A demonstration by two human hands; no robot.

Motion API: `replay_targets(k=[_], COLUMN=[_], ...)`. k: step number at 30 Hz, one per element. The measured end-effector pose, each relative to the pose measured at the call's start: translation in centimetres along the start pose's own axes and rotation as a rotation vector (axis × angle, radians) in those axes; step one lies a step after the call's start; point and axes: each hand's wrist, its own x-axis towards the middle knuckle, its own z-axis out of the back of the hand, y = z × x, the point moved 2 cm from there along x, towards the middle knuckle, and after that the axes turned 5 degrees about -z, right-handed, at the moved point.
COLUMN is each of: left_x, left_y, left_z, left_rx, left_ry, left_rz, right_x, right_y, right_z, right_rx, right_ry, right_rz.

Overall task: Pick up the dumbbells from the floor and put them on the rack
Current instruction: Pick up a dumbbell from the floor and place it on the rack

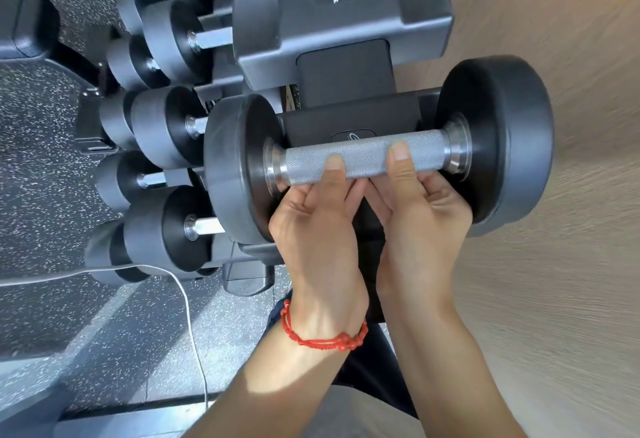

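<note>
Just beyond the grip, black rack (343, 14); to its left, racked dumbbells (166, 125) stacked in a column, white cable (187, 306) on floor. Both hands, left (311, 226) and right (422, 215), wrapped around dumbbell (367, 157) handle from below, bar lying left-right, close over rack.

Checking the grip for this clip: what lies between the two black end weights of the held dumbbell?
In the head view, the knurled metal handle spans between them, with both hands on it: left hand, right hand, thumbs on top, side by side.

White cable (188, 306) trails over speckled floor (38, 167)
</note>
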Motion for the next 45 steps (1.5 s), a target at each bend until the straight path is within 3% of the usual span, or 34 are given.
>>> replay_targets(k=[11, 25, 32, 45], left_x=[0.6, 0.1, -1.7, -5.2], left_y=[0.4, 0.8, 1.3, 2.7], left_z=[0.1, 1.0, 1.6, 5.2], left_rx=[0.025, 0.001, -0.022, 0.187], left_ry=[-0.022, 0.091, 0.031, -0.039], left_rz=[-0.054, -0.06, -0.114, -0.342], right_x=[0.1, -0.7, -1.4, -3.5], right_y=[0.2, -0.1, 0.0, -1.6], right_z=[-0.3, 0.0, 1.8, 5.3], right_rx=[0.02, 0.127, 0.16, -0.007], right_ry=[-0.022, -0.007, 0.058, 0.273], right_rz=[-0.008, -0.056, -0.08, -0.06])
